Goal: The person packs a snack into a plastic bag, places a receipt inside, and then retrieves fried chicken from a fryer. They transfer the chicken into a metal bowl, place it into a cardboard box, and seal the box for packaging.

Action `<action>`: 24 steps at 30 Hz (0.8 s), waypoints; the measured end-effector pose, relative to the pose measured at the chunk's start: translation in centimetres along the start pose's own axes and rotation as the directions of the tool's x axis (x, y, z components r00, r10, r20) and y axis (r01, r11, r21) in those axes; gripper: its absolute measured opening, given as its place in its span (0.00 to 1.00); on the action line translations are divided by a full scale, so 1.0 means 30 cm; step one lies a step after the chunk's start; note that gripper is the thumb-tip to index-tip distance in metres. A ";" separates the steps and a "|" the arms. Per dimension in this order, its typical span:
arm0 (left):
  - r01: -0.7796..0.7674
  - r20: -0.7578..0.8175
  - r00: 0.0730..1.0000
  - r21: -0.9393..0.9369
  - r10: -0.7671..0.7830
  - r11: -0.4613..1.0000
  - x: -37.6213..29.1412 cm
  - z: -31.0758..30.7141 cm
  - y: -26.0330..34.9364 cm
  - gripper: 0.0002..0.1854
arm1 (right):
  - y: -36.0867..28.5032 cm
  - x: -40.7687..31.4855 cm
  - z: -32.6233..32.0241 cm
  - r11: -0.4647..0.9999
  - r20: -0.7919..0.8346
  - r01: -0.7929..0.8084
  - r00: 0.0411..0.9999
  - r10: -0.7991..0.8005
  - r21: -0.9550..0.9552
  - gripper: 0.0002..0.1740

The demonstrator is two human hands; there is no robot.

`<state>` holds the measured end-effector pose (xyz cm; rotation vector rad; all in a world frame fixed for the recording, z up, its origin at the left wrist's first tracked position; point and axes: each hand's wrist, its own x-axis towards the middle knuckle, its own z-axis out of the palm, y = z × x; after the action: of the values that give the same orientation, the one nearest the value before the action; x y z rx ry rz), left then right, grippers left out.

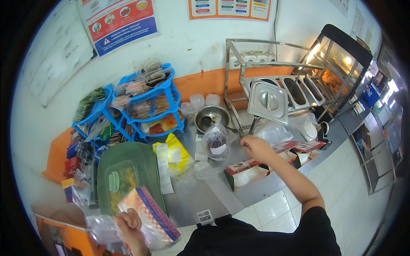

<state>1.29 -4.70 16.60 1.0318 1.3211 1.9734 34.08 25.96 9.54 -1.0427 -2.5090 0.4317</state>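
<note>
My left hand (129, 224) is closed on a clear plastic bag (157, 220) with printed red, white and blue packaging in it, over the near edge of a green lidded container (128, 160). My right hand (251, 144) reaches over the counter near the foot of a metal rack; its fingers are curled, and whether they hold anything is unclear. Left of it stands a clear plastic bag of dark contents (217, 144) with a white label. A dark-handled utensil (233, 129) leans in a steel bowl (225, 112) behind.
Printed food boxes (246, 174) line the counter's front edge under my right forearm. A yellow plastic packet (174, 153) lies by the green container. Blue tiered baskets (147, 118) hold sachets. A steel lid (268, 100) tilts before food pans (296, 91); a lit glass food warmer (336, 70) stands right.
</note>
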 end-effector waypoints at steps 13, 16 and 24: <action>-0.155 -0.393 0.908 0.006 0.145 0.988 -0.135 0.181 -0.246 0.27 | 0.321 0.324 0.470 0.977 0.481 -0.034 0.866 0.134 -0.211 0.12; -0.160 -0.329 0.933 -0.023 0.143 0.987 -0.140 0.217 -0.285 0.27 | 0.339 0.319 0.459 0.973 0.515 0.045 0.854 0.080 -0.225 0.14; 0.114 -0.304 0.942 -0.112 -0.143 0.987 -0.150 0.281 -0.483 0.21 | 0.282 0.316 0.391 0.999 0.110 -0.036 0.993 0.039 -0.024 0.09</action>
<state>11.14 1.48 3.71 0.5893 1.4036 2.1358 27.65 37.01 -2.09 -1.1042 -2.6003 0.4859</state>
